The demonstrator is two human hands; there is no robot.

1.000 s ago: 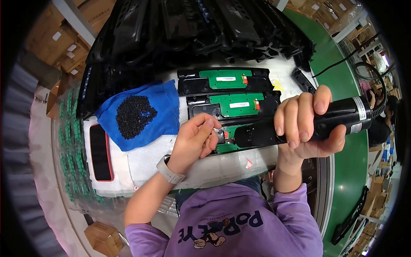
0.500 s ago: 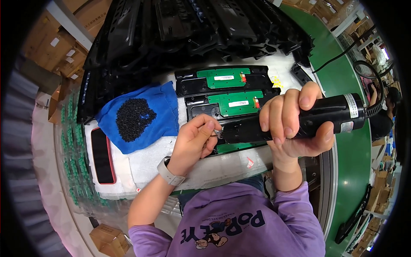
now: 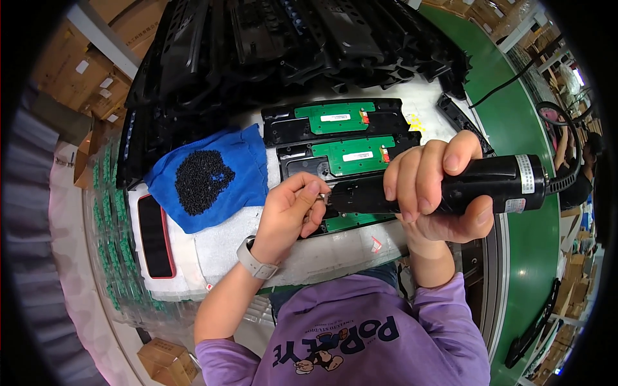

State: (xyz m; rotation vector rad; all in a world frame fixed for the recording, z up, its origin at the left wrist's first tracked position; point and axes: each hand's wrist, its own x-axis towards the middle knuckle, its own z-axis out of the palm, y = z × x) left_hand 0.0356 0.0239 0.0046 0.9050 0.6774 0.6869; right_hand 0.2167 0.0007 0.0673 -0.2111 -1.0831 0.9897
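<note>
My right hand (image 3: 438,186) is wrapped round a black corded electric screwdriver (image 3: 496,183), held nearly level with its nose to the left. At that nose, my left hand (image 3: 293,209) has thumb and fingers pinched together. A small metallic piece shows at the fingertips; what exactly they hold is too small to make out. Beneath the tool lies a green circuit board (image 3: 351,222), mostly hidden. Two more boards, a far one (image 3: 335,118) and a middle one (image 3: 354,156), lie on black plastic panels (image 3: 280,132) beyond my hands.
Left of my hands, a blue cloth (image 3: 248,154) bears a heap of small black screws (image 3: 203,180). A phone (image 3: 156,238) lies nearby. Stacked black plastic housings (image 3: 257,51) line the back. The screwdriver's cable (image 3: 570,174) leaves at right, over a green surface (image 3: 524,283).
My right hand and the screwdriver have shifted slightly left, and the tool's cable end has dropped a little. My left hand keeps its pinch at the nose.
</note>
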